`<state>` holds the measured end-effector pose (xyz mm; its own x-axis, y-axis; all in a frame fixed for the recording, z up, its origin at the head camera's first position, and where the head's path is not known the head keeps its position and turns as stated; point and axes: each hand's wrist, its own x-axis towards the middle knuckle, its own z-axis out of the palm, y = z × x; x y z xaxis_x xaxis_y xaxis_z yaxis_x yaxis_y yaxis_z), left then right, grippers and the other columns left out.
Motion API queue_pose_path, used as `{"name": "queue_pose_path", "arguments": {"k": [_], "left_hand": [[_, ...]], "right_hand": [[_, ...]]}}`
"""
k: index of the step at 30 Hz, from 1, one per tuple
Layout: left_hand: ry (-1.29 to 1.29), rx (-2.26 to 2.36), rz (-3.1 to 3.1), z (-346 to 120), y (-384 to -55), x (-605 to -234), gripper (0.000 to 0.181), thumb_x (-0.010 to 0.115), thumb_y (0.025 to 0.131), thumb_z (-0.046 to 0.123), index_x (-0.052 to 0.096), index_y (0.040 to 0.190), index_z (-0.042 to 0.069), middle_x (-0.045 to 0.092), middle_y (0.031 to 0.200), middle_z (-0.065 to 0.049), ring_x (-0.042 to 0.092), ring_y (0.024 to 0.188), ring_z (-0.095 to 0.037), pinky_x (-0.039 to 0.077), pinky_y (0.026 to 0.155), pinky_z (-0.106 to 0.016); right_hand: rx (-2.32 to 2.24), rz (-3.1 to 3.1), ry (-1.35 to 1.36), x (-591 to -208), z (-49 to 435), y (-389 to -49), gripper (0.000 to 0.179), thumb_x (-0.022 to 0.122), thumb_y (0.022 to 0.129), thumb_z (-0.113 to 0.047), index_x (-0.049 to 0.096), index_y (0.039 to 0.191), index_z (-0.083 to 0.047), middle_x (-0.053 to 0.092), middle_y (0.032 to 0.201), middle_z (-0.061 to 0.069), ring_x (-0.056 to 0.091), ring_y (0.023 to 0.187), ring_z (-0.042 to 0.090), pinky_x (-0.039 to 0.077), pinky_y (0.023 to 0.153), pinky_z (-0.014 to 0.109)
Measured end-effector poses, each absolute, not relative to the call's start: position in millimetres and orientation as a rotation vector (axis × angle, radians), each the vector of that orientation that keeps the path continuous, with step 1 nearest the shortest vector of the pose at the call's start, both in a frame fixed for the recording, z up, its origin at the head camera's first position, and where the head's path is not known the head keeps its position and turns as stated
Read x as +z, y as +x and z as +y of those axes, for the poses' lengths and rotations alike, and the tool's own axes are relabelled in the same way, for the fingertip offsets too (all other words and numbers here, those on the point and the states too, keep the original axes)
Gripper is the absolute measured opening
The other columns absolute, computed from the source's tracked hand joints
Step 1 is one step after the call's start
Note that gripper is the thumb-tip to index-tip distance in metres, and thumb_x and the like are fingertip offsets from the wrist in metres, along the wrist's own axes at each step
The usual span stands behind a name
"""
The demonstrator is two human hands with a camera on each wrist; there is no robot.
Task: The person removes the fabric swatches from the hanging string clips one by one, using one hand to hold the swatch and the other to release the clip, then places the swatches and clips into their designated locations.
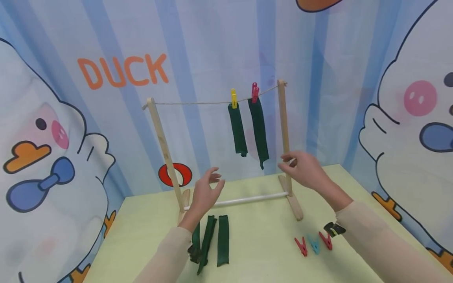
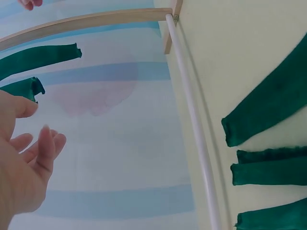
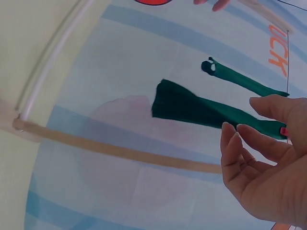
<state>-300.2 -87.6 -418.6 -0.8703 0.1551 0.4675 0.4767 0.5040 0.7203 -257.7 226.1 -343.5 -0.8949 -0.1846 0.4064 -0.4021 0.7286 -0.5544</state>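
Two dark green cloth strips hang from a twine line (image 1: 198,103) on a wooden rack (image 1: 163,145). A yellow clothespin (image 1: 234,99) clips the left strip (image 1: 238,129); a red clothespin (image 1: 255,93) clips the right strip (image 1: 259,129). My right hand (image 1: 306,169), fingers loosely bent and holding nothing, is at the right post, below and right of the hanging strips. Lower left, my left hand (image 1: 206,192) is raised in front of the rack's white bottom rod (image 1: 247,200), thumb and fingers apart with nothing between them.
Several more green strips (image 1: 223,239) lie on the pale yellow table (image 1: 262,243) at front left, partly behind my left forearm. At front right lie two red clothespins (image 1: 301,247) and a blue clothespin (image 1: 313,244). A striped duck-print curtain (image 1: 212,47) stands behind the rack.
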Motion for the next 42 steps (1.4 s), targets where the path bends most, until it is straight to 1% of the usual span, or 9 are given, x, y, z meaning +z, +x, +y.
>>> {"name": "queue_pose_path", "arguments": {"k": [5, 8, 17, 24, 28, 32, 36, 39, 42], "left_hand": [[-0.509, -1.413, -2.422, -82.2, -305.0, -413.0, 0.053, 0.070, 0.096, 0.033, 0.052, 0.142, 0.013, 0.068, 0.120, -0.007, 0.065, 0.110, -0.024, 0.053, 0.095, -0.047], [-0.511, -1.430, -2.418, -79.2, -306.6, -411.1, 0.056, 0.070, 0.095, 0.036, 0.051, 0.143, 0.013, 0.068, 0.121, -0.006, 0.065, 0.111, -0.023, 0.052, 0.096, -0.046], [-0.554, -1.467, -2.357, -73.5, -320.0, -400.5, 0.054, 0.069, 0.096, 0.034, 0.052, 0.142, 0.012, 0.069, 0.118, -0.007, 0.066, 0.108, -0.024, 0.053, 0.094, -0.046], [-0.580, -1.493, -2.301, -62.7, -320.7, -394.2, 0.052, 0.069, 0.096, 0.029, 0.052, 0.140, 0.006, 0.069, 0.118, -0.015, 0.066, 0.108, -0.027, 0.053, 0.094, -0.047], [-0.556, -1.501, -2.276, -56.1, -324.6, -389.6, 0.052, 0.070, 0.096, 0.029, 0.053, 0.139, 0.007, 0.069, 0.119, -0.010, 0.065, 0.111, -0.024, 0.051, 0.097, -0.045], [-0.559, -1.486, -2.251, -51.7, -333.0, -378.7, 0.051, 0.070, 0.096, 0.030, 0.053, 0.138, 0.007, 0.068, 0.120, -0.011, 0.064, 0.113, -0.025, 0.050, 0.098, -0.044], [-0.558, -1.471, -2.240, -49.7, -341.0, -366.6, 0.050, 0.070, 0.096, 0.027, 0.053, 0.138, 0.006, 0.068, 0.120, -0.013, 0.064, 0.113, -0.026, 0.054, 0.092, -0.043], [-0.551, -1.486, -2.243, -47.5, -343.9, -359.2, 0.049, 0.070, 0.096, 0.026, 0.052, 0.138, 0.007, 0.068, 0.121, -0.012, 0.064, 0.113, -0.025, 0.059, 0.079, -0.041], [-0.518, -1.524, -2.248, -44.9, -343.8, -355.1, 0.049, 0.069, 0.097, 0.026, 0.052, 0.139, 0.008, 0.067, 0.122, -0.011, 0.063, 0.113, -0.022, 0.060, 0.068, -0.038]], "right_hand": [[0.953, -2.569, 0.453, -328.7, 207.5, -265.6, 0.033, 0.067, 0.096, -0.021, 0.069, 0.119, 0.003, 0.070, 0.110, 0.018, 0.067, 0.087, 0.027, 0.057, 0.067, 0.040], [0.964, -2.563, 0.438, -322.5, 196.7, -268.4, 0.033, 0.068, 0.096, -0.022, 0.069, 0.118, 0.002, 0.069, 0.111, 0.017, 0.065, 0.086, 0.026, 0.057, 0.067, 0.038], [1.017, -2.487, 0.448, -305.0, 170.9, -278.6, 0.032, 0.068, 0.097, -0.022, 0.069, 0.119, 0.001, 0.067, 0.114, 0.015, 0.064, 0.087, 0.026, 0.058, 0.068, 0.037], [0.982, -2.387, 0.467, -294.9, 161.3, -290.3, 0.032, 0.069, 0.097, -0.022, 0.068, 0.119, 0.001, 0.065, 0.116, 0.016, 0.064, 0.087, 0.027, 0.059, 0.071, 0.039], [0.970, -2.337, 0.500, -288.8, 158.9, -294.3, 0.032, 0.068, 0.097, -0.021, 0.067, 0.121, 0.001, 0.064, 0.118, 0.018, 0.066, 0.085, 0.026, 0.059, 0.071, 0.039], [0.956, -2.276, 0.528, -281.1, 156.2, -298.9, 0.033, 0.069, 0.097, -0.019, 0.066, 0.123, 0.000, 0.061, 0.124, 0.017, 0.067, 0.085, 0.027, 0.059, 0.070, 0.040], [0.961, -2.223, 0.583, -272.2, 150.9, -303.9, 0.038, 0.069, 0.096, -0.020, 0.063, 0.129, 0.000, 0.055, 0.136, 0.015, 0.068, 0.089, 0.025, 0.060, 0.073, 0.039], [0.987, -2.191, 0.613, -266.9, 146.4, -307.7, 0.041, 0.068, 0.096, -0.019, 0.060, 0.132, 0.001, 0.051, 0.141, 0.014, 0.068, 0.092, 0.025, 0.060, 0.076, 0.038], [1.011, -2.169, 0.613, -263.0, 141.3, -310.7, 0.042, 0.068, 0.096, -0.018, 0.059, 0.133, 0.001, 0.049, 0.143, 0.014, 0.068, 0.093, 0.024, 0.059, 0.078, 0.036]]}}
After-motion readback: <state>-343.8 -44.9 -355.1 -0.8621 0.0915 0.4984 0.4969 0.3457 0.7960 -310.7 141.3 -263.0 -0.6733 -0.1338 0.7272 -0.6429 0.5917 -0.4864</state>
